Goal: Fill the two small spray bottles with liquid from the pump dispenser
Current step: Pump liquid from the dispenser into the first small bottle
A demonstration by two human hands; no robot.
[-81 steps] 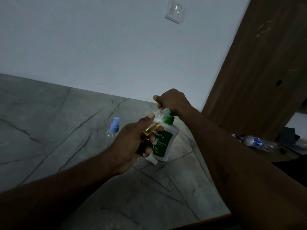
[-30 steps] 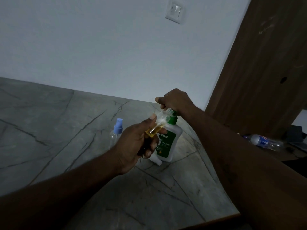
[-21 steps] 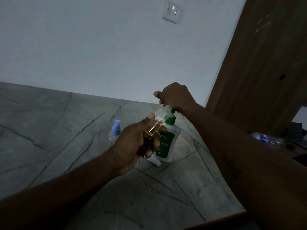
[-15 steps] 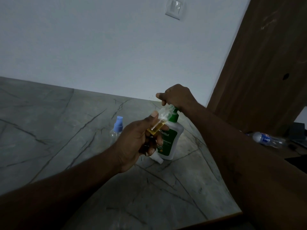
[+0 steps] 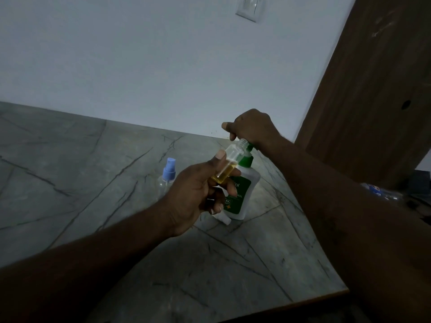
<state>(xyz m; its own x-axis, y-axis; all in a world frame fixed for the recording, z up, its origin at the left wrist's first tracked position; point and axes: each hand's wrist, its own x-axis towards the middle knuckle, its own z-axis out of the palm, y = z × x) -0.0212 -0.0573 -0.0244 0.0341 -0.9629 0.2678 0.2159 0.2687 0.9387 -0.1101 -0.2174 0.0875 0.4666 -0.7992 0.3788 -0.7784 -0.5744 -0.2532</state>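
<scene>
Grey veined counter (image 5: 70,171) runs up to a pale wall (image 5: 140,66), with a switch (image 5: 249,8) at twelve o'clock and a brown door (image 5: 373,89) at two. Your left hand (image 5: 193,194) pinches the open bottle (image 5: 229,163) between thumb and curled fingers. It is tilted, neck toward one o'clock and close under your right hand (image 5: 251,127); whether it touches the nozzle you cannot tell. Yellow liquid fills about its lower half. Your right hand is curled down over the pump head of the dispenser (image 5: 242,194), which stands upright on the counter just behind your left fingers. At the dispenser's nine o'clock stands the capped bottle (image 5: 168,173), blue sprayer on, apart from both hands. At its base, seven o'clock, lies a white piece (image 5: 224,217)
</scene>
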